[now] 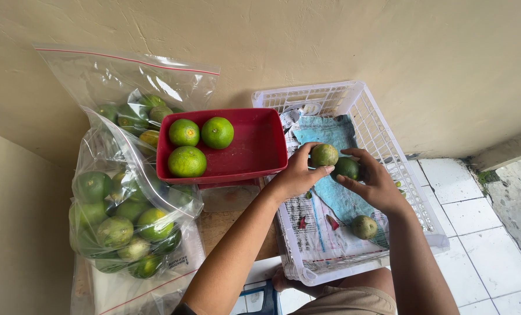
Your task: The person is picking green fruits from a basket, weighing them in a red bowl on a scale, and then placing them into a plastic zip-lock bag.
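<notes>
Leftmost, well left of the crate (415, 201), stand two clear zip bags: the near bag (126, 227) bulges with green citrus, and the far bag (133, 96) behind it holds a few more. Just left of the crate, nearly touching its rim, sits a red tray (254, 149) with three green fruits (200, 144) grouped in its left half, its right half bare. The white plastic crate itself leans against the beige wall and is lined with newspaper (322, 230) and a blue cloth (336, 157). Over the crate's middle the left hand (298, 174) grips a yellowish-green lime (324, 154) between thumb and fingertips, held clear of the lining. Right beside it, the right hand (377, 184) curls its fingers around a darker green lime (347, 168), the two fruits almost touching. Lower in the crate, near its front right corner, a third lime (364, 227) lies loose on the cloth, apart from both hands. Right of the crate lies white tiled floor (482, 233).
</notes>
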